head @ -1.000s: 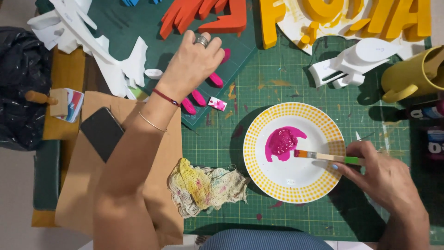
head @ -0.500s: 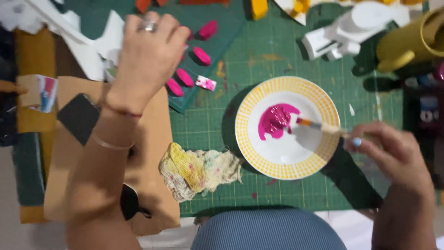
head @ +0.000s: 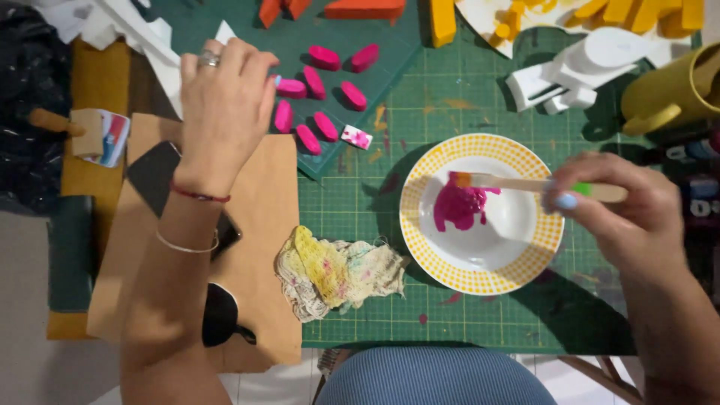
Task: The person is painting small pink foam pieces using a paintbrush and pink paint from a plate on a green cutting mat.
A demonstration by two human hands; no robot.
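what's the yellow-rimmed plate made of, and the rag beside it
Plate: looks like glazed ceramic, possibly melamine; its white bowl is smooth and slightly glossy, and the dotted yellow rim is crisp. Rag: loosely woven cotton-like cloth, matte, with frayed, threadbare edges and soft crumples, stained yellow and faint pink.

white plate (head: 525, 259) with yellow dotted rim, magenta paint (head: 457, 206) pooled in it, pink oval pieces (head: 326, 126) on a green gridded cutting mat (head: 450, 315), rag (head: 337, 270) stained yellow and pink, brown cardboard (head: 259, 225), yellow mug (head: 667, 94), red cord bracelet (head: 199, 195)
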